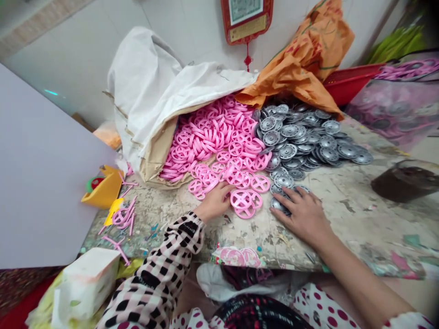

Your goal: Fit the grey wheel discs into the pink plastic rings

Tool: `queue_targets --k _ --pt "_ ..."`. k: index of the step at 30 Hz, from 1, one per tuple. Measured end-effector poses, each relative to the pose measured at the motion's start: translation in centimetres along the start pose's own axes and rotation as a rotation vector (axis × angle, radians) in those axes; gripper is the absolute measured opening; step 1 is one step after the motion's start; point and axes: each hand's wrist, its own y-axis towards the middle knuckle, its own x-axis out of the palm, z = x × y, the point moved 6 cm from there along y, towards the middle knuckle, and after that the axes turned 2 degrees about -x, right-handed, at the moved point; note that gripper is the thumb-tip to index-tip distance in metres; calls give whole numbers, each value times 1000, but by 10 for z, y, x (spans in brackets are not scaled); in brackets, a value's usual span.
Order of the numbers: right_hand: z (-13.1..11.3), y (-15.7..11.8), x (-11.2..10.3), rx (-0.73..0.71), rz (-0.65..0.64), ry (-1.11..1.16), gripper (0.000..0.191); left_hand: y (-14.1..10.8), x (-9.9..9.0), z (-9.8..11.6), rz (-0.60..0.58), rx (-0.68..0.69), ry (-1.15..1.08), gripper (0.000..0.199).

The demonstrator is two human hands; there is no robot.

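Pink plastic wheels [206, 137] spill from a white sack [147, 68] onto the worn table. Beside them on the right lies a heap of grey discs [305, 137]. My left hand [215, 201] is at the front of the pink pile, its fingers curled at the left side of a few loose pink wheels [241, 199]; what the fingertips touch is partly hidden. My right hand [303, 214] rests palm down with fingers spread over the grey discs at the front edge of their heap, nothing gripped in it.
An orange cloth sack [302, 59] and a red bin [353, 82] stand behind. A dark container [406, 180] is at the right. Pink scraps [125, 217] and a yellow scoop-like piece [103, 187] lie left. A white box [91, 278] sits at lower left.
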Motion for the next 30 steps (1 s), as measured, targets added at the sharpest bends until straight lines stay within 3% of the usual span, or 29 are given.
queue_targets --k 6,12,14,17,25,30 --pt "0 -2 -2 -11 69 3 41 -14 -1 8 65 149 -123 49" --pt "13 -4 -9 90 220 60 37 -26 -9 18 250 187 -344 30" --pt "15 -4 -13 108 236 77 34 -30 -9 27 258 231 -309 29" --pt "6 -3 -18 5 210 96 33 -32 -1 38 186 276 -126 39" --pt "-9 -1 -10 -121 -6 102 44 -38 3 37 177 -19 66 39" --pt "2 14 -8 -111 -183 112 48 -54 1 40 209 -174 -249 15"
